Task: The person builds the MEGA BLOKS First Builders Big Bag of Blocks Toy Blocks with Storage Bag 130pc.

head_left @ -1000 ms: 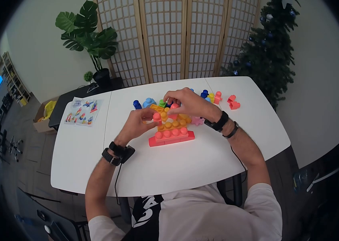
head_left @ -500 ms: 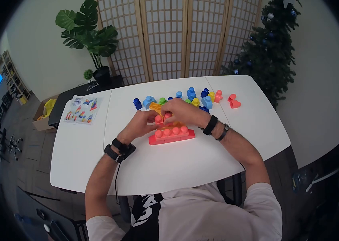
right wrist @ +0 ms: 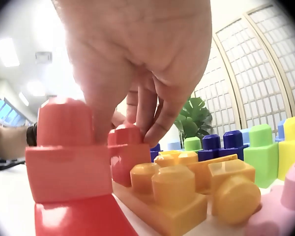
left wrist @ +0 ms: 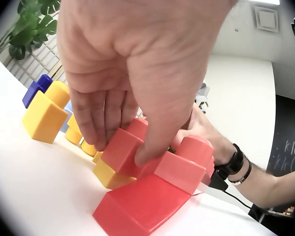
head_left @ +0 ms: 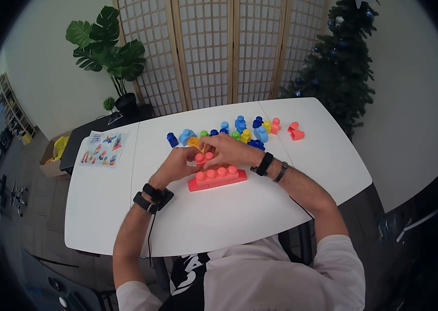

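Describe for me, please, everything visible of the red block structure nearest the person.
The red block structure looks like glossy plastic: four rounded studs in a row on paler bricks, atop a longer, deeper-red base with sloping ends. It stands studs-up on the white table, crosswise before the person. Whether the right hand touches it is unclear.

In the centre of the head view, coral-red blocks show against a white table, below blue, green, yellow and orange blocks. A tan grid patterns the pale screen at top centre; the tree at upper right is dark green. The off-white shirt has a black panel with white lettering.
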A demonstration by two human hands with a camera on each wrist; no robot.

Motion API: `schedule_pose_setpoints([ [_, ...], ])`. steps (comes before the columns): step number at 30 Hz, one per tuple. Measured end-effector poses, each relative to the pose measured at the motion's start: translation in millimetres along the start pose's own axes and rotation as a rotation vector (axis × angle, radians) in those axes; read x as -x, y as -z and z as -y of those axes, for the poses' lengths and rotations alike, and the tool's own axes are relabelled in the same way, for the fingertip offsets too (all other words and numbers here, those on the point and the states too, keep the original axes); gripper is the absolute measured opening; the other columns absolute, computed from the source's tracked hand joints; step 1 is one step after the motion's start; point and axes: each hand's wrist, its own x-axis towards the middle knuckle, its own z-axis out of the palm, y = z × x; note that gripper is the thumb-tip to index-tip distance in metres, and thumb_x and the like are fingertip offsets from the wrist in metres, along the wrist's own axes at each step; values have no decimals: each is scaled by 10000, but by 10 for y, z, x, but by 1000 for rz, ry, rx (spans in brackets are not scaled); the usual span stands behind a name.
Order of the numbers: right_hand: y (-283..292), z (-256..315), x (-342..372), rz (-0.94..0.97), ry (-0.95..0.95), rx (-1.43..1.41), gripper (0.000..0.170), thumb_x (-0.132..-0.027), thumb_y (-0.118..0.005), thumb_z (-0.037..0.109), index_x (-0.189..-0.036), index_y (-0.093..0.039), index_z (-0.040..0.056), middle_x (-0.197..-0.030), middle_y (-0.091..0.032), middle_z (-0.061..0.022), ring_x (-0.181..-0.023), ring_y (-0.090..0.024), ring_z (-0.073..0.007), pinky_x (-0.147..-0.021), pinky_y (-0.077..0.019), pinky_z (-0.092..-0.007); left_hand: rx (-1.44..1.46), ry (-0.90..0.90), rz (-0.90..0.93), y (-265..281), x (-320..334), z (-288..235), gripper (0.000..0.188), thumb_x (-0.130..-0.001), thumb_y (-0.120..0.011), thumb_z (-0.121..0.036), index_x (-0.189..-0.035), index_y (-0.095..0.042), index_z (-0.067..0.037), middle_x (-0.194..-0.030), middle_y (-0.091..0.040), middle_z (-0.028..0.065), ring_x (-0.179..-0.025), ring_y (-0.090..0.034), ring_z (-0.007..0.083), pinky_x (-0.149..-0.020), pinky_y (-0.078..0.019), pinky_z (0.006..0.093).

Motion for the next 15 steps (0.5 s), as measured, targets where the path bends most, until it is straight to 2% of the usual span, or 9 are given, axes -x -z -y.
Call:
schedule_pose_setpoints([
  [2,29,-125,25,-138,103,-76,369,-916,-875,247,-1118,-666,18,-961,-779,-138,-890,-758,-254,-812,-609,-365,-53,1,15,21,-54,-75,444,-854,-927,-161,-1213,-755,35,-1121,-811,159,-1024,-795,254,-982,-625,361],
  [3,87,-212,48,-140,100,-75,369,-916,-875,247,-1118,-666,18,-961,-779,-138,-890,-758,-254,-812,-609,-365,-56,11,-8,20,-52,-103,480,-845,-941,-182,-1228,-756,38,-1126,-810,162,-1016,-793,250,-977,-625,358],
  [5,364,-428,107,-300,63,-62,347,-950,-855,296,-1068,-700,9,-932,-788,-134,-853,-761,-238,-808,-617,-352,-55,26,-28,11,-51,-121,516,-835,-956,-203,-1243,-756,41,-1132,-808,165,-1008,-792,247,-973,-626,355],
  [7,631,-737,246,-426,-42,7,316,-949,-845,284,-997,-719,-2,-891,-782,-135,-808,-753,-236,-773,-614,-348,-2,22,-99,-11,-60,-79,612,-802,-983,-277,-1265,-752,49,-1098,-811,182,-988,-791,284,-920,-633,364],
  [9,905,-1032,462,-500,-234,138,240,-957,-817,232,-1015,-739,13,-912,-791,-146,-833,-767,-275,-783,-616,-374,17,13,-86,-21,-62,-68,596,-809,-977,-263,-1264,-754,51,-1100,-812,185,-986,-793,284,-919,-633,362],
  [11,1126,-1484,746,-659,-328,469,222,-961,-786,224,-1027,-759,13,-930,-798,-160,-885,-780,-332,-817,-621,-428,37,6,-81,-32,-61,-69,580,-815,-972,-249,-1262,-757,52,-1101,-812,188,-983,-796,285,-919,-632,361],
  [13,1302,-1849,1007,-693,-632,704,240,-958,-787,246,-1029,-785,16,-997,-795,-192,-911,-780,-385,-845,-627,-462,52,17,-77,-48,-49,-62,521,-823,-962,-217,-1224,-771,55,-1073,-813,189,-980,-799,281,-918,-630,357],
  [15,1380,-2158,1250,-634,-833,836,373,-914,-814,356,-1031,-790,2,-1036,-797,-217,-968,-786,-389,-880,-636,-482,51,15,-84,-55,-48,-57,497,-823,-963,-205,-1210,-781,48,-1056,-813,164,-972,-794,250,-923,-625,345],
])
